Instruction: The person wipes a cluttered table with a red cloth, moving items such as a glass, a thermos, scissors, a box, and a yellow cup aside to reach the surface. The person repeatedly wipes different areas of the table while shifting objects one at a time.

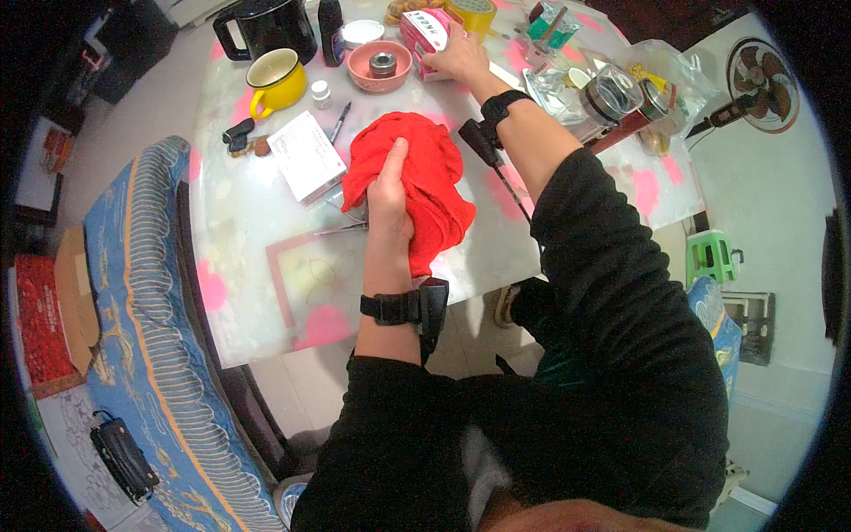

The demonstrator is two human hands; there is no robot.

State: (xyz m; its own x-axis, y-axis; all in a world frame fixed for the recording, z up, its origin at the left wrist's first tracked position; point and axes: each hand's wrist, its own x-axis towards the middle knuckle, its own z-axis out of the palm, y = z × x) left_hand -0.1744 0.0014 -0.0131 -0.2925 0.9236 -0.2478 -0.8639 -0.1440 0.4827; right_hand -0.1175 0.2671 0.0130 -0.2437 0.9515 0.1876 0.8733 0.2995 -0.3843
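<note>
Bunched in my left hand (389, 196) is a red cloth (425, 166), my thumb lying along its top. My right hand (460, 56) reaches to the far side of the table and grips a pink and white carton (424, 36) that bears writing. Just left of the cloth lies a flat white box (307, 156) with printing, and a pen (341, 121) rests beyond it. Thin metal ends, perhaps of a tool, stick out under my left hand; the rest is hidden.
A yellow enamel mug (276, 83), a white pill bottle (321, 94) and a pink bowl (362, 70) holding a metal part stand behind. Clear containers (608, 96) crowd the right. A dark cable with a thick end (480, 143) lies near my right forearm.
</note>
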